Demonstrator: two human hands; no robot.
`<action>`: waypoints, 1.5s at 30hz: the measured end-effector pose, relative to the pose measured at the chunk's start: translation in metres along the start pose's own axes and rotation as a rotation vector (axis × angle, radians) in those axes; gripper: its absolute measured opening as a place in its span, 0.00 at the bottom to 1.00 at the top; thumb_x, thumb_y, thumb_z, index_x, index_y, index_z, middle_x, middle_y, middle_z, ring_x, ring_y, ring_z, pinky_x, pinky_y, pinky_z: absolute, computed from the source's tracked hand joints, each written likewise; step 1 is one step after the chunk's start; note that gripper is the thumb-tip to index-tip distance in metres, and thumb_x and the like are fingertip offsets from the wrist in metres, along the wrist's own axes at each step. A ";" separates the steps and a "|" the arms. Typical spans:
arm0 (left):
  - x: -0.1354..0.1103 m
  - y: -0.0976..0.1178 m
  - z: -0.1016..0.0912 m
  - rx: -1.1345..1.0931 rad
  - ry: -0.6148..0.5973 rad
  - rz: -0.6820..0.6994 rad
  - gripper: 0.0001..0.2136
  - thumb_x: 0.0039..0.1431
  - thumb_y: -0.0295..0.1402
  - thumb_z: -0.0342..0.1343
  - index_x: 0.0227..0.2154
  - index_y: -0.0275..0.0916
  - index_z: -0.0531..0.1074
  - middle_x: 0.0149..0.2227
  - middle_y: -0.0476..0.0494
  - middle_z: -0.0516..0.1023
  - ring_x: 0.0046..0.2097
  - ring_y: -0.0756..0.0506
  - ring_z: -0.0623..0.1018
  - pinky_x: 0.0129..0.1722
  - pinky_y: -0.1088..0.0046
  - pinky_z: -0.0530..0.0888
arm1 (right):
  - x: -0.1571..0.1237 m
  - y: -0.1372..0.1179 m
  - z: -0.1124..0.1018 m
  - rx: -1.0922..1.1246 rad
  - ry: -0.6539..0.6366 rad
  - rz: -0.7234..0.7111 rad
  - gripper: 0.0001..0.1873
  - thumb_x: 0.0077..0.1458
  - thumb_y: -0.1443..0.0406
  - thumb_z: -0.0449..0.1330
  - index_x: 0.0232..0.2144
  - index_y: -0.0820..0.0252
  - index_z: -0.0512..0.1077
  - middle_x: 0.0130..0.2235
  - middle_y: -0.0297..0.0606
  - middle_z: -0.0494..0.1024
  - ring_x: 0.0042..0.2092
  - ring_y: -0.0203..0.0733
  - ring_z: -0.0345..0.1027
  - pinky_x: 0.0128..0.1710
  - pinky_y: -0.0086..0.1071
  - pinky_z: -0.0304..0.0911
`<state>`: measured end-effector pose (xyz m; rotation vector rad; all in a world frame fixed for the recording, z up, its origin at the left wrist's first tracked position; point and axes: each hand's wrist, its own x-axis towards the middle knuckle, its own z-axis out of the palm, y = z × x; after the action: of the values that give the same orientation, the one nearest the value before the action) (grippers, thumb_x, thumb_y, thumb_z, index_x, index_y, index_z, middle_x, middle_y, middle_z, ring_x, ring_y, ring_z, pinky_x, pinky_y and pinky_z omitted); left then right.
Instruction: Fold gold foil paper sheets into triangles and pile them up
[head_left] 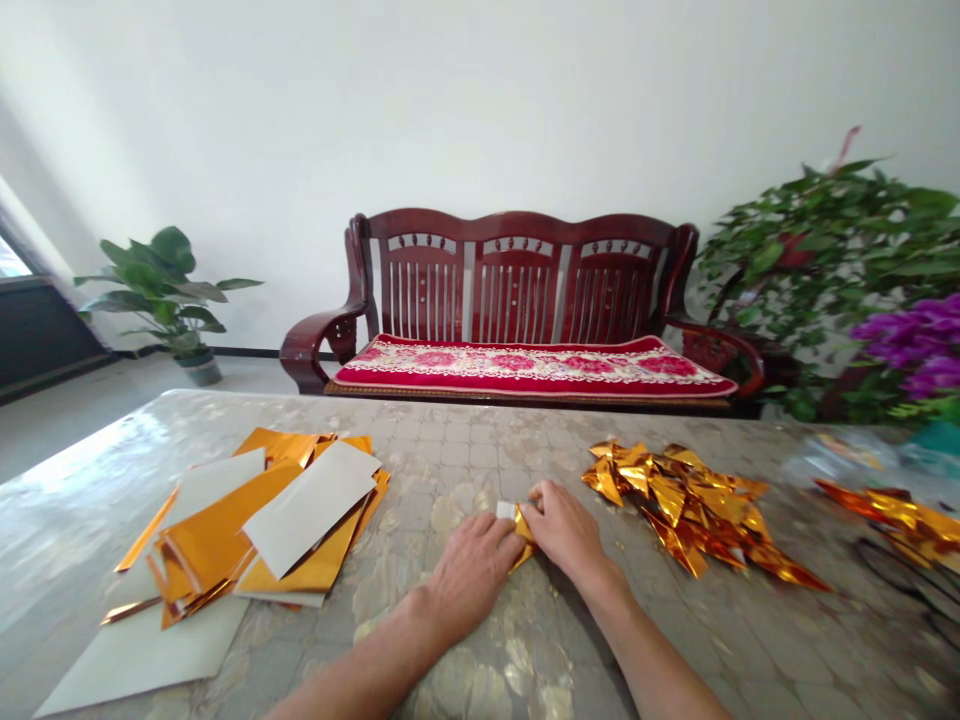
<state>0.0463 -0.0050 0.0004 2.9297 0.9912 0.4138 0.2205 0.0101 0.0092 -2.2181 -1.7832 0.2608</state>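
Small gold-foil paper piece (523,532) on grey patterned tabletop (465,445), pinched by right hand (564,528); left hand (474,562) touches it, cannot tell if gripping. Apparently a folding step; next crease calls for firm, even pressure.

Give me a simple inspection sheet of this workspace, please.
Surface: patterned tabletop.
Job's things: loose gold and pale sheets, left; folded gold pieces, right; small gold piece between.
Clutter: clear plastic and more gold foil, far right.
Grips: left grip and right grip, bare hands, both touching the small gold piece.
Cables: thin dark loops near the right edge; too blurred to identify.
Surroundings: wooden bench with red patterned cover, potted plant, purple flowers, pale wall.
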 end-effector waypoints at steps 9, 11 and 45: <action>-0.002 0.002 -0.001 0.000 0.005 -0.003 0.08 0.67 0.29 0.49 0.47 0.44 0.67 0.52 0.46 0.70 0.50 0.43 0.69 0.49 0.65 0.68 | 0.000 -0.002 -0.004 0.022 -0.036 -0.008 0.06 0.55 0.61 0.56 0.31 0.54 0.73 0.36 0.35 0.78 0.37 0.39 0.70 0.30 0.29 0.51; -0.001 0.001 -0.003 0.000 -0.008 -0.008 0.09 0.67 0.29 0.49 0.47 0.44 0.67 0.52 0.45 0.70 0.50 0.42 0.69 0.48 0.65 0.68 | -0.001 -0.003 -0.004 0.045 -0.050 0.005 0.06 0.54 0.61 0.57 0.32 0.54 0.73 0.35 0.33 0.79 0.37 0.38 0.70 0.30 0.29 0.50; 0.002 -0.005 -0.008 0.001 0.019 -0.044 0.12 0.66 0.31 0.49 0.51 0.48 0.66 0.53 0.47 0.69 0.47 0.43 0.68 0.48 0.63 0.67 | -0.028 0.005 0.012 -0.101 0.222 -0.404 0.09 0.63 0.67 0.56 0.33 0.54 0.76 0.36 0.37 0.74 0.43 0.43 0.63 0.43 0.32 0.55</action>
<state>0.0424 -0.0002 0.0075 2.9038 1.0566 0.4398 0.2158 -0.0170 -0.0045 -1.8045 -2.0948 -0.1583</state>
